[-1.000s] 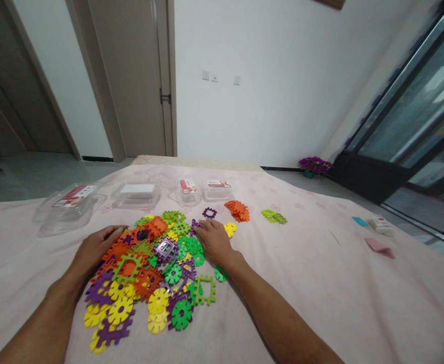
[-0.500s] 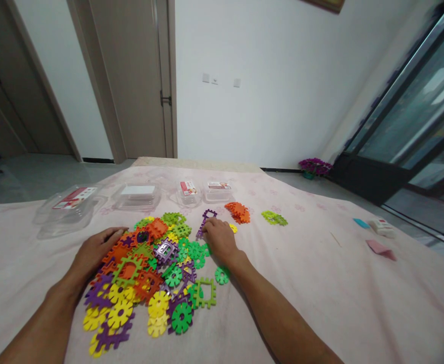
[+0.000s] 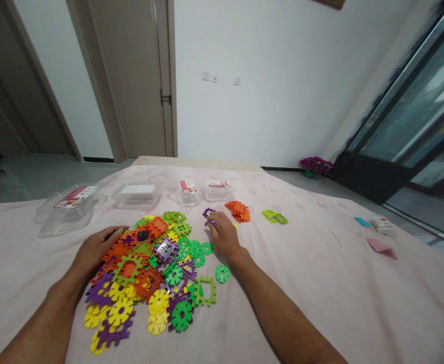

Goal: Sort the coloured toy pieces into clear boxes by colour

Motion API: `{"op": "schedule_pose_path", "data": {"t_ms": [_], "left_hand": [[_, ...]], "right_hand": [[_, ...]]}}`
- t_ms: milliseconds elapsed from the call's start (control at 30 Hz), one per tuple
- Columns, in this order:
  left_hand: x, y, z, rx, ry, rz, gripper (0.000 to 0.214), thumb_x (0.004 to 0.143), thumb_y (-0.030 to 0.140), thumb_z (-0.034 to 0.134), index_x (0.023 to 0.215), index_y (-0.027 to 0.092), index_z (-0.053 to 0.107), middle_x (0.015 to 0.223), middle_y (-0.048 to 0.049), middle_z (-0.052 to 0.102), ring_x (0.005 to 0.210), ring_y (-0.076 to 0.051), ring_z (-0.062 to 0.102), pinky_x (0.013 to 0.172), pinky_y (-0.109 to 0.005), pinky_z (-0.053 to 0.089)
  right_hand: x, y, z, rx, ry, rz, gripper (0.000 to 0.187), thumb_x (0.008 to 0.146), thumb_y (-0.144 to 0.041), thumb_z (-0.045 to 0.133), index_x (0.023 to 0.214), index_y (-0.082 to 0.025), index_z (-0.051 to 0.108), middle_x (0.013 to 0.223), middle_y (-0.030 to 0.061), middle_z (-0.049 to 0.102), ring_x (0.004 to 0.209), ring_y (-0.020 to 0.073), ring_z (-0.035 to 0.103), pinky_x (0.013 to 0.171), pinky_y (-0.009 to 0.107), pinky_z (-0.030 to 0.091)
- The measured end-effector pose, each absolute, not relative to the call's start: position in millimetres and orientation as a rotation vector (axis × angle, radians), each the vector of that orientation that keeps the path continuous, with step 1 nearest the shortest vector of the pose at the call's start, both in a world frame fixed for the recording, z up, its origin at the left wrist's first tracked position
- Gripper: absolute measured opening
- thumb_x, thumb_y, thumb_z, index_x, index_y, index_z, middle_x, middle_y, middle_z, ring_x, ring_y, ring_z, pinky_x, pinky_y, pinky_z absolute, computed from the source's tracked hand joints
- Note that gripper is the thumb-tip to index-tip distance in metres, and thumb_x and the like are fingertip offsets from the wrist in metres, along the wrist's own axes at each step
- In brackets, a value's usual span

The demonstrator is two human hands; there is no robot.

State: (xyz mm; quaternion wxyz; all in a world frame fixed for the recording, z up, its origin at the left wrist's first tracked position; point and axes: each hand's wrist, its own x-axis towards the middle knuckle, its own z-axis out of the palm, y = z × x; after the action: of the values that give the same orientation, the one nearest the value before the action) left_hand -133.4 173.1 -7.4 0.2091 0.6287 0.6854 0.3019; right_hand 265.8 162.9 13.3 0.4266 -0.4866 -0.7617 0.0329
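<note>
A heap of plastic interlocking pieces (image 3: pixel 146 273) lies before me, with notched discs and toothed squares in yellow, green, orange and purple. My left hand (image 3: pixel 96 248) rests along the heap's left edge, open, fingers stretched towards its top. Beyond the heap's right side, my right hand (image 3: pixel 224 233) has its fingers closed on a purple toothed piece (image 3: pixel 208 212), partly hidden by the fingers. A stack of orange pieces (image 3: pixel 238 211) sits just past that hand. A bit of yellow shows beside it. One green disc (image 3: pixel 222 273) lies alone near my right forearm.
Lime-green pieces (image 3: pixel 275 217) lie farther right. Clear plastic boxes (image 3: pixel 138 196) stand along the back of the pink cloth (image 3: pixel 301 283). At the right are a white packet (image 3: pixel 382 226), a blue item (image 3: pixel 361 222) and a pink folded piece (image 3: pixel 381 247).
My right hand has shifted slightly right, and the purple piece at its fingers has moved from flat beside the heap to partly under the fingers. My left hand stays put.
</note>
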Motion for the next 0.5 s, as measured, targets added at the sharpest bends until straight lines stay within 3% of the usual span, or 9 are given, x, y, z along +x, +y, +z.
{"op": "schedule_pose_path", "data": {"t_ms": [167,300,500], "left_hand": [[-132,173,-6,1.720,1.870,0.870,0.053,0.087,0.062,0.050,0.116,0.025,0.073,0.114,-0.0025,0.076,0.104,-0.024,0.069,0.084,-0.028,0.053],[-135,175,-10,1.705,1.885,0.881,0.051,0.087,0.062,0.051,0.116,0.027,0.073,0.115,-0.0019,0.076,0.105,-0.025,0.069,0.084,-0.027,0.053],[-137,175,-12,1.706,1.882,0.871,0.051,0.086,0.061,0.051,0.117,0.027,0.073,0.114,-0.0026,0.076,0.104,-0.025,0.070,0.082,-0.027,0.054]], "right_hand": [[228,133,29,-0.909,-2.195,0.197,0.030,0.093,-0.021,0.056,0.122,-0.023,0.062,0.125,0.0081,0.065,0.116,0.0203,0.059,0.101,0.037,0.047],[206,114,33,-0.827,-2.451,0.187,0.042,0.095,-0.025,0.055,0.138,-0.024,0.052,0.144,0.0096,0.054,0.128,0.0227,0.052,0.104,0.040,0.045],[200,116,21,-0.938,-2.478,0.194,0.027,0.096,-0.025,0.058,0.123,-0.023,0.061,0.136,0.0089,0.060,0.122,0.0216,0.056,0.100,0.037,0.047]]}}
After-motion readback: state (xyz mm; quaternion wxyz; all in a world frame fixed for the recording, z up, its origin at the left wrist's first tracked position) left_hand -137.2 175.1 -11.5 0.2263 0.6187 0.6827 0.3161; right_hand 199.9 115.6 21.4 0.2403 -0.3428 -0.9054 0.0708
